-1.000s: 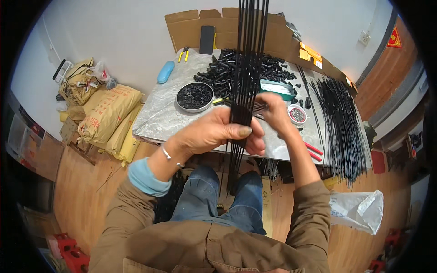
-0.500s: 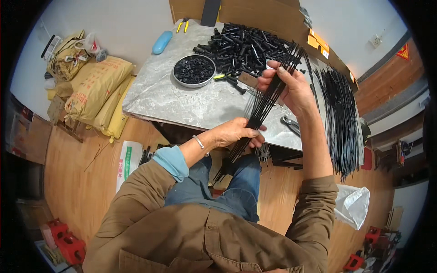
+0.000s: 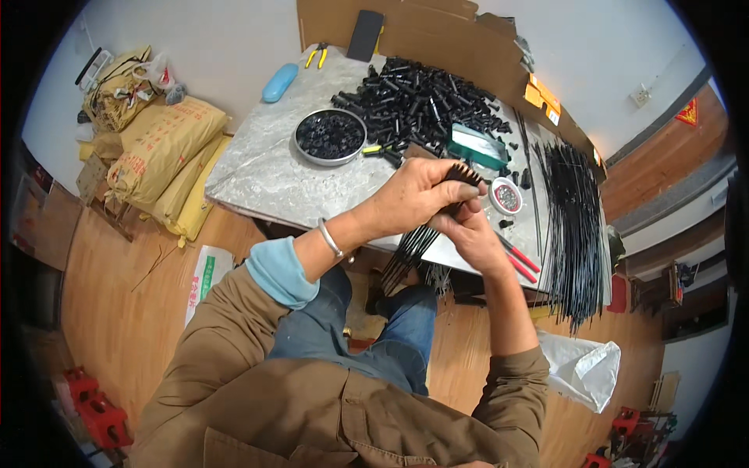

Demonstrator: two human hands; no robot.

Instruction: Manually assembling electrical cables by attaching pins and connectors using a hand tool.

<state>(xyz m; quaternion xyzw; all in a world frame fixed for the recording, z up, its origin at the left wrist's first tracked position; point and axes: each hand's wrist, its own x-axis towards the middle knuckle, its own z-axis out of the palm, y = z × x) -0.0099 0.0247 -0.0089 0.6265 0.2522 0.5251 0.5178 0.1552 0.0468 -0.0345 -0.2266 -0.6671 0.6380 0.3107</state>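
Head view: seated at a grey table point(image 3: 273, 175), both hands clamped round one bundle of thin black rods point(image 3: 413, 242).

Left hand point(image 3: 409, 199) wrapped over the upper end, fingers curled fully shut on the rods, tips poking out past the knuckles at about 2 o'clock. Right hand point(image 3: 472, 234) just below and to 4 o'clock of the left, touching it, thumb and fingers pinched narrow on the same bundle. Lower ends fanned loose toward 7 o'clock, down over the lap, off the table edge.

Judged from this: evening up the rod tips, or counting off a set. Done well by keeping the left fist snug near the top so nothing slides, letting the right work single rods with a light pinch, and holding the splayed tail clear of the knees to stop it catching.

Round about: pan point(image 3: 330, 136) of small black parts at 11 o'clock of the hands, heap of black tubes point(image 3: 421, 97) at 12, small round tin point(image 3: 506, 196) just beside the rod tips at 3, long sheaf of black rods point(image 3: 573, 226) lying well off at 3 along the table's right edge. Red-handled tool point(image 3: 519, 261) near the right wrist. Sacks point(image 3: 164, 156) on the floor at 9 o'clock.
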